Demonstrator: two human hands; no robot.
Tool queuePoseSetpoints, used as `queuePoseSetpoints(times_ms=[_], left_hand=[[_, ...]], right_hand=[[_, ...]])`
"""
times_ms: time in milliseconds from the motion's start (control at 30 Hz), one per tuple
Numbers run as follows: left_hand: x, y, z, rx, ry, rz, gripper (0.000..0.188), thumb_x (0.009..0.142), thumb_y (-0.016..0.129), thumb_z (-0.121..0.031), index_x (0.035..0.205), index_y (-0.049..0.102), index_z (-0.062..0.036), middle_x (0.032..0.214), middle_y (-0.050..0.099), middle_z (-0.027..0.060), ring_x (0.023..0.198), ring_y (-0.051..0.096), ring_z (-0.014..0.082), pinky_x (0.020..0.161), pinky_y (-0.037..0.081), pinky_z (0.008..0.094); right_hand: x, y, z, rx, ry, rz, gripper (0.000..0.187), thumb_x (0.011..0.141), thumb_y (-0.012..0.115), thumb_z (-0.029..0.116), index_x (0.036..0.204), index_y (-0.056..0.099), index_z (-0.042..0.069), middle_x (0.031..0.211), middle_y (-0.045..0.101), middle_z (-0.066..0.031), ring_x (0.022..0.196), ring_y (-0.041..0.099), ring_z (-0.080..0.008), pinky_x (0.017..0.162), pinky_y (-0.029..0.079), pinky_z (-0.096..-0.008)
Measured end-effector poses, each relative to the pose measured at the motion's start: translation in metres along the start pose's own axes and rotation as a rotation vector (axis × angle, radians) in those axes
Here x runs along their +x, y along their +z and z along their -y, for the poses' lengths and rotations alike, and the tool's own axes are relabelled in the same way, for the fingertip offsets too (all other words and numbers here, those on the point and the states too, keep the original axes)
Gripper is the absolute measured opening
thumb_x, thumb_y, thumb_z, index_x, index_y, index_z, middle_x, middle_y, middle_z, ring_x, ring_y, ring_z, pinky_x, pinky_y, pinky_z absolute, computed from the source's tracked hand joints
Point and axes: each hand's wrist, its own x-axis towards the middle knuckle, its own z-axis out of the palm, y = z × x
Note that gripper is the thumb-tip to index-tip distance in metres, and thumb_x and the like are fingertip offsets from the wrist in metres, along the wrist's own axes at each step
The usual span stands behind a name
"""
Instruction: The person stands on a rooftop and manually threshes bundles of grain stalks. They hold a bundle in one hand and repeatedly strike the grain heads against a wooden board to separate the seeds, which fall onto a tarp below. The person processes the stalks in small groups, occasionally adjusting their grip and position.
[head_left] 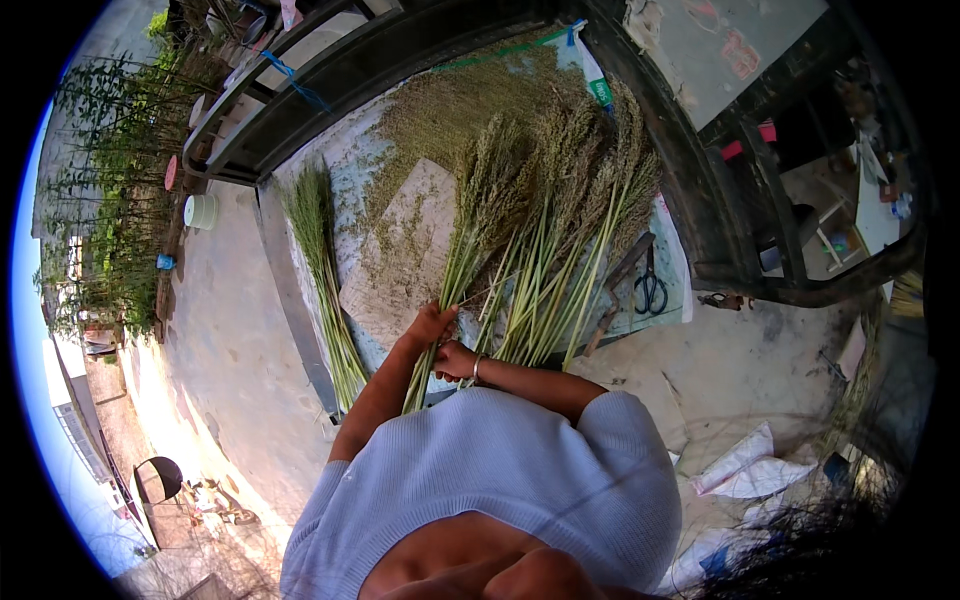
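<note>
My left hand (431, 326) is closed round the stems of a bunch of grain stalks (462, 245), whose heavy greenish seed heads point away from me. Just below it, my right hand (456, 361), with a bracelet at the wrist, is closed at the lower stems of the same bunch. Under the held stalks lies a pale flat board (372, 297) scattered with seeds. Close on the right is a larger heap of similar stalks (545, 285), partly brownish at the heads. A thinner bundle of green stalks (318, 240) lies apart on the left.
Loose seed and chaff (430, 100) cover the far part of the ground sheet (672, 285). Dark-handled scissors (651, 293) and a hooked tool (612, 300) lie at right. Dark metal frames (640, 110) border the far and right sides. White sacks (755, 465) lie at lower right.
</note>
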Motion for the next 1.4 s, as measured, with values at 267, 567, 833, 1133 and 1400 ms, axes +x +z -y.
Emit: queuePoseSetpoints(times_ms=[267, 567, 833, 1133, 1400], left_hand=[[-0.014, 0.0, 0.027, 0.147, 0.28, -0.262, 0.03, 0.082, 0.06, -0.028, 0.086, 0.052, 0.0006, 0.057, 0.051, 0.0083, 0.046, 0.049, 0.0179, 0.043, 0.037, 0.0331], [-0.063, -0.018, 0.045, 0.373, 0.393, -0.517, 0.029, 0.081, 0.061, -0.024, 0.079, 0.045, 0.0002, 0.058, 0.053, 0.0159, 0.053, 0.052, 0.0309, 0.051, 0.04, 0.0405], [-0.01, -0.051, 0.106, -0.335, -0.079, -0.098, 0.025, 0.089, 0.052, -0.032, 0.077, 0.046, -0.0108, 0.052, 0.04, -0.0021, 0.042, 0.038, 0.0089, 0.036, 0.03, 0.0256], [-0.006, -0.053, 0.112, -0.444, -0.185, -0.191, 0.043, 0.088, 0.044, -0.049, 0.069, 0.047, -0.0112, 0.049, 0.038, -0.0023, 0.037, 0.033, 0.0088, 0.034, 0.026, 0.0254], [-0.003, -0.086, 0.125, 0.622, 0.011, -0.634, 0.038, 0.084, 0.051, -0.042, 0.082, 0.047, -0.0044, 0.071, 0.058, 0.0181, 0.07, 0.058, 0.0362, 0.058, 0.045, 0.0459]], right_hand=[[-0.08, -0.203, -0.124, -0.55, 0.252, -1.538, 0.039, 0.081, 0.06, 0.034, 0.104, 0.05, 0.005, 0.091, 0.05, -0.0184, 0.064, 0.053, -0.0317, 0.052, 0.046, -0.0536], [-0.1, -0.286, -0.13, -0.512, 0.865, -1.407, 0.042, 0.08, 0.056, 0.047, 0.087, 0.065, 0.006, 0.076, 0.062, -0.0151, 0.064, 0.058, -0.0316, 0.059, 0.05, -0.051], [-0.117, -0.286, -0.129, -0.43, 0.292, -1.657, 0.038, 0.084, 0.051, 0.038, 0.083, 0.063, 0.002, 0.058, 0.057, -0.0115, 0.047, 0.051, -0.0288, 0.05, 0.044, -0.0454], [-0.057, -0.134, 0.055, -1.144, -0.151, -0.788, 0.021, 0.079, 0.054, 0.02, 0.09, 0.052, 0.001, 0.065, 0.053, -0.016, 0.061, 0.051, -0.0364, 0.059, 0.04, -0.0456], [0.101, -0.053, 0.073, -1.375, -0.745, -0.17, 0.02, 0.076, 0.064, 0.021, 0.076, 0.047, 0.009, 0.062, 0.053, -0.0049, 0.062, 0.055, -0.0226, 0.059, 0.037, -0.0358]])
